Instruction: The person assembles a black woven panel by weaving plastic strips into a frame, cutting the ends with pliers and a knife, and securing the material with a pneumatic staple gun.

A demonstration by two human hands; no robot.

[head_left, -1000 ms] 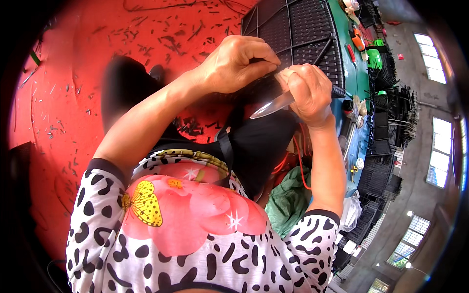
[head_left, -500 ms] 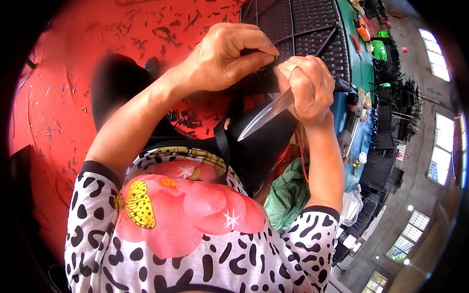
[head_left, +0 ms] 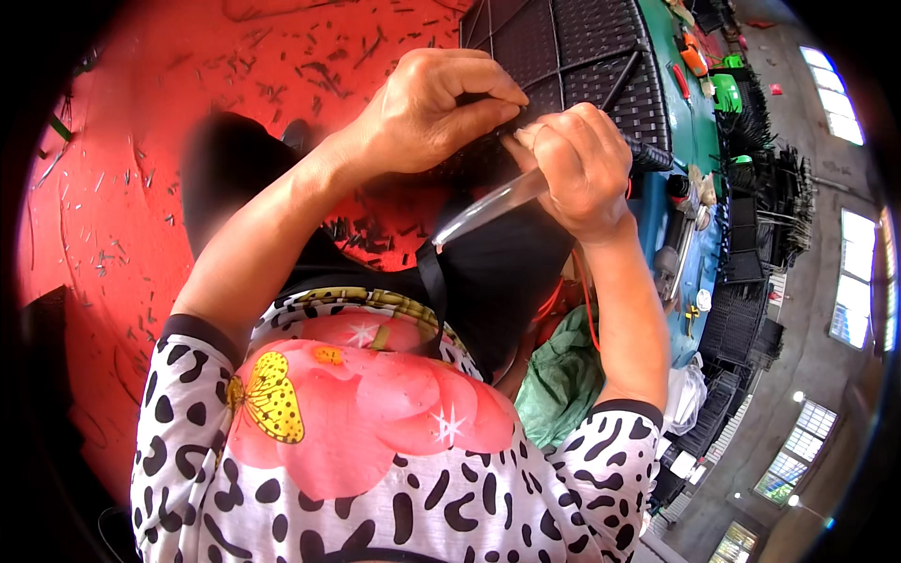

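Note:
My left hand (head_left: 434, 105) pinches a dark strip at the near edge of a black woven wicker panel (head_left: 554, 52), its fingers closed on the weave. My right hand (head_left: 574, 169) is closed around a knife (head_left: 488, 206). The knife's shiny blade points down and to the left, away from the panel. Both hands meet at the panel's edge, almost touching. My forearms come up from sleeves with black and white spots.
A red floor (head_left: 188, 113) scattered with small dark strip offcuts lies to the left. A green-topped bench (head_left: 694, 122) with tools runs along the right. Stacks of black woven pieces (head_left: 751, 235) stand beyond it. A green cloth (head_left: 558, 375) lies by my right elbow.
Both hands have shifted slightly up and to the right along the panel edge. The knife blade has swung lower and now shows more of its length.

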